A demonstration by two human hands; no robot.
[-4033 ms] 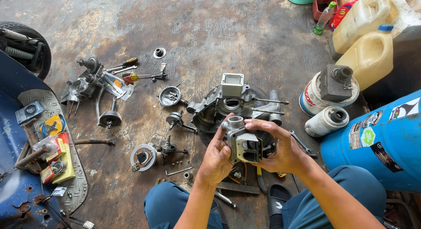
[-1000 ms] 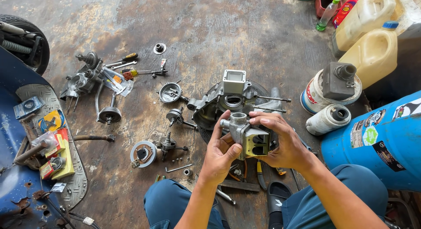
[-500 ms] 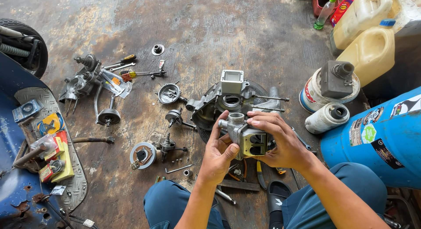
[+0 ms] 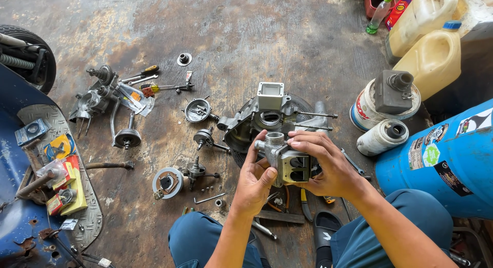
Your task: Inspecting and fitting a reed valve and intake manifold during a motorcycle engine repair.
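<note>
Grey cast-metal engine part with a round neck on top and two dark rectangular ports in its face [image 4: 283, 163] is up off the floor, held between both hands over the person's knees. Left hand [image 4: 255, 182] cups it from the near-left side, fingers curled around the body with the thumb up by the neck. Right hand [image 4: 328, 163] grips it from the right, fingers closed over the top edge and fingertips [image 4: 297, 142] resting just beside the round neck. So both hands are wrapped snug on the same part.

Right behind it on the stained concrete floor [image 4: 246, 42] sits the big grey engine crankcase with long studs sticking out [image 4: 267, 116]. Small round metal cover [image 4: 197, 110] and a little shaft piece [image 4: 204, 138] lie just to its left, and a round white-rimmed stator plate [image 4: 167, 182] is nearer the left knee. Screwdrivers with yellow and red handles [image 4: 151, 78] lie further left. On the right: blue plastic drum [image 4: 447, 160], white cylinder lying on its side [image 4: 382, 137], and cream plastic jugs [image 4: 434, 57] behind it.
</note>
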